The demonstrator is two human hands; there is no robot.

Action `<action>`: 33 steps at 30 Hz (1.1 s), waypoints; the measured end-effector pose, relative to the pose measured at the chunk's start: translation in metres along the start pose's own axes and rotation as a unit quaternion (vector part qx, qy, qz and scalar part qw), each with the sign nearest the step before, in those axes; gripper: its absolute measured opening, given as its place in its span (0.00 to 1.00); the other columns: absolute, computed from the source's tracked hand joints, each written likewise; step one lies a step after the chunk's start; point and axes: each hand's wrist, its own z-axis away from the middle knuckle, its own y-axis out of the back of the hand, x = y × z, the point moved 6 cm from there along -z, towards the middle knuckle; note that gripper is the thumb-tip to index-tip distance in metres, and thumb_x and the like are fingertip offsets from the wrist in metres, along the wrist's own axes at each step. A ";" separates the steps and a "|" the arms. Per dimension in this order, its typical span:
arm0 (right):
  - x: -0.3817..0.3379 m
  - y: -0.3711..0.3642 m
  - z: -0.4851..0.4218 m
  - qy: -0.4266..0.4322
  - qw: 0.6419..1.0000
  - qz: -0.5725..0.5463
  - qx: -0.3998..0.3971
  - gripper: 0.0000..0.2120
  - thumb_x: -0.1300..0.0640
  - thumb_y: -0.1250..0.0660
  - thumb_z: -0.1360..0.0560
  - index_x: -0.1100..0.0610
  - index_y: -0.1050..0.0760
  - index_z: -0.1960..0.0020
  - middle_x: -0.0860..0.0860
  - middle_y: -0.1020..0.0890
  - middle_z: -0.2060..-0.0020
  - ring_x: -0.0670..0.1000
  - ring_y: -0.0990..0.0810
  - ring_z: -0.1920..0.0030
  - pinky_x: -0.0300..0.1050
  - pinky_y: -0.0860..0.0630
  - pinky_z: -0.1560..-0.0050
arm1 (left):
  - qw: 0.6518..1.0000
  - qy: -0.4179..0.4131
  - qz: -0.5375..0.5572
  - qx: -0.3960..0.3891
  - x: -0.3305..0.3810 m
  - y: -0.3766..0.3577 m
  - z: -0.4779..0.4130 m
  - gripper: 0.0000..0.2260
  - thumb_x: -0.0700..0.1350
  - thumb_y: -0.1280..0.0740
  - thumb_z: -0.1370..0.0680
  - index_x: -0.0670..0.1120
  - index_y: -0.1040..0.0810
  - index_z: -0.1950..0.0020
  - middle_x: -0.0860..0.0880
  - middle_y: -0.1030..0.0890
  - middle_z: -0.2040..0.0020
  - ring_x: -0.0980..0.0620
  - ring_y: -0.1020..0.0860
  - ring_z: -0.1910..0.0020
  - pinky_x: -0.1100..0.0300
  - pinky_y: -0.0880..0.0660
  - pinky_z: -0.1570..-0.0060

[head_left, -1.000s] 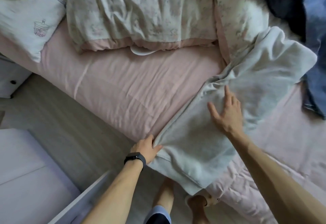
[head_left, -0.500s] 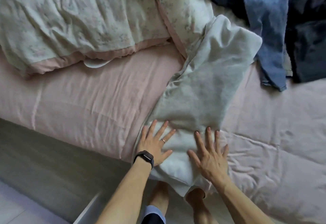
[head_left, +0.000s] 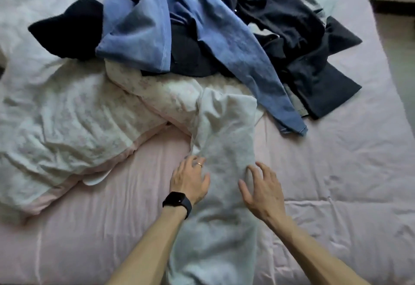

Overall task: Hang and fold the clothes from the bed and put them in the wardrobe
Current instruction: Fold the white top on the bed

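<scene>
We find the pale garment point(head_left: 224, 150) stretched lengthwise on the bed's pink sheet point(head_left: 336, 195), running from the bottom edge of the view up to the floral duvet point(head_left: 78, 123). Its near end is cut off by the frame and partly covered by the forearms. Its far end rumples against the duvet, so we cannot tell what kind of garment it is. The left hand point(head_left: 189, 179) lies on the garment's left edge with fingers relaxed and spread, gripping nothing. The motion blur there keeps us from saying how firmly it presses. It wears a ring point(head_left: 199, 165), and a black watch point(head_left: 177, 201) sits on the wrist. The right hand point(head_left: 262, 191) is at the garment's right edge, fingers apart and loosely bent. The fingertips seem to meet the cloth, yet we cannot say for certain that they touch it, and they pinch no fold that we can see. Beyond the garment, a pair of blue jeans point(head_left: 235, 49) sprawls over the duvet and a heap of dark clothes point(head_left: 303, 38). The pieces in that heap overlap so much that we cannot count or name them. A black fuzzy item point(head_left: 67, 26) pokes out to the left from under the jeans, mostly hidden. A small white flap point(head_left: 96, 179) shows under the duvet's pink hem. A strip of floor point(head_left: 399, 26) appears at the upper right.
</scene>
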 end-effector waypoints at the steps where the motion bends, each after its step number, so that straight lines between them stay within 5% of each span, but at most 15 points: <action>1: 0.001 0.007 -0.025 -0.032 0.999 -0.044 -0.001 0.26 0.42 0.34 0.23 0.54 0.28 0.31 0.56 0.27 0.31 0.59 0.29 0.31 0.55 0.30 0.32 | 0.999 0.009 0.034 0.040 0.004 0.020 -0.025 0.23 0.56 0.36 0.22 0.51 0.31 0.28 0.50 0.32 0.31 0.46 0.30 0.35 0.52 0.30 0.40; 4: 0.000 0.016 -0.099 -0.129 0.965 -0.228 -0.023 0.29 0.38 0.37 0.22 0.53 0.33 0.28 0.53 0.24 0.33 0.54 0.26 0.34 0.49 0.29 0.35 | 0.985 0.056 0.131 0.100 0.011 0.064 -0.098 0.29 0.57 0.33 0.23 0.49 0.35 0.25 0.48 0.34 0.30 0.45 0.31 0.33 0.51 0.30 0.36; 8: 0.001 0.011 -0.180 -0.214 0.892 -0.395 -0.039 0.28 0.34 0.36 0.23 0.52 0.29 0.33 0.45 0.20 0.44 0.47 0.21 0.46 0.41 0.29 0.46 | 0.988 0.107 0.102 0.055 0.017 0.067 -0.174 0.30 0.63 0.38 0.22 0.46 0.33 0.27 0.45 0.32 0.31 0.43 0.31 0.34 0.49 0.30 0.36; 12: 0.011 0.001 -0.216 -0.203 0.920 -0.335 -0.018 0.23 0.36 0.38 0.21 0.55 0.30 0.40 0.50 0.20 0.48 0.56 0.20 0.47 0.45 0.30 0.51 | 0.984 0.134 0.032 0.109 0.008 0.067 -0.199 0.21 0.59 0.45 0.17 0.44 0.28 0.35 0.43 0.24 0.38 0.40 0.28 0.40 0.49 0.34 0.42; 15: 0.018 -0.014 -0.223 -0.216 0.938 -0.269 -0.032 0.20 0.34 0.43 0.20 0.52 0.38 0.47 0.57 0.20 0.52 0.58 0.26 0.58 0.51 0.32 0.57 | 0.979 0.150 -0.050 0.128 0.003 0.065 -0.206 0.17 0.57 0.47 0.16 0.46 0.29 0.37 0.44 0.18 0.46 0.42 0.27 0.44 0.50 0.38 0.46; 20: 0.034 -0.020 -0.235 -0.275 0.921 -0.276 -0.020 0.27 0.30 0.46 0.22 0.52 0.36 0.40 0.56 0.21 0.44 0.62 0.22 0.44 0.54 0.29 0.49 | 0.976 0.151 -0.024 0.154 0.022 0.056 -0.224 0.15 0.56 0.45 0.16 0.47 0.29 0.40 0.45 0.19 0.45 0.43 0.27 0.43 0.49 0.37 0.45; 23: 0.026 -0.001 -0.224 -0.209 0.950 -0.213 0.093 0.28 0.37 0.41 0.20 0.53 0.36 0.28 0.56 0.29 0.32 0.59 0.29 0.32 0.57 0.30 0.36 | 0.960 0.008 -0.019 0.279 0.043 0.057 -0.199 0.17 0.50 0.36 0.21 0.46 0.30 0.35 0.42 0.24 0.37 0.39 0.27 0.38 0.42 0.34 0.38; 26: -0.003 0.010 -0.191 -0.045 0.977 -0.099 0.184 0.29 0.45 0.38 0.20 0.53 0.37 0.22 0.56 0.38 0.22 0.59 0.37 0.24 0.57 0.37 0.29 | 0.953 -0.173 -0.122 0.218 0.056 0.024 -0.163 0.27 0.55 0.42 0.20 0.49 0.38 0.22 0.43 0.37 0.22 0.43 0.40 0.22 0.39 0.48 0.24; 29: -0.036 -0.017 -0.166 0.098 0.989 -0.023 0.110 0.30 0.43 0.42 0.20 0.50 0.38 0.20 0.55 0.43 0.19 0.58 0.46 0.19 0.64 0.43 0.24 | 0.947 -0.215 -0.211 0.111 0.043 0.003 -0.171 0.30 0.60 0.46 0.21 0.53 0.42 0.19 0.46 0.42 0.19 0.42 0.48 0.20 0.40 0.58 0.23; 33: -0.022 -0.044 -0.193 0.039 0.999 0.033 0.008 0.30 0.40 0.48 0.18 0.43 0.50 0.18 0.51 0.54 0.18 0.54 0.58 0.18 0.70 0.52 0.24 | 0.946 -0.153 -0.282 0.037 0.010 0.005 -0.216 0.34 0.68 0.58 0.22 0.55 0.52 0.18 0.50 0.53 0.18 0.39 0.56 0.20 0.40 0.65 0.25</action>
